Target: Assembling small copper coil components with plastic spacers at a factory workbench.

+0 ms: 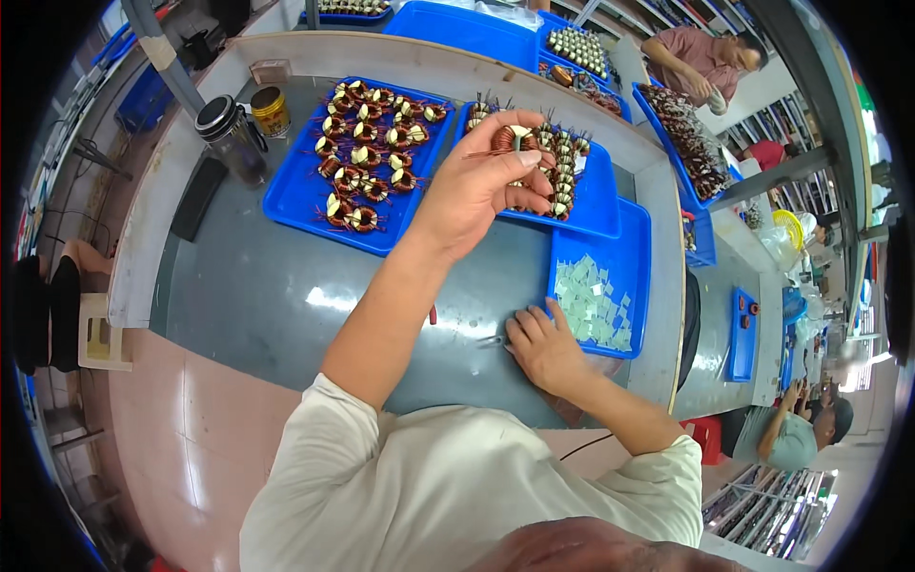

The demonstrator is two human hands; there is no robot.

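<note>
Raised over the trays, my left hand pinches a copper-wound ring coil between thumb and fingers. A pale strip shows on the coil, and thin wire ends stick out to its left. My right hand lies palm down on the grey tabletop, its fingers apart. Beside its fingertips is a small metal piece, too indistinct to name. Just beyond that hand, a blue tray holds many pale green square pieces.
Coils in rows fill a blue tray at left; another blue tray with coils lies behind my left hand. A jar, a yellow tin and a black bar stand far left. A co-worker sits beyond the partition.
</note>
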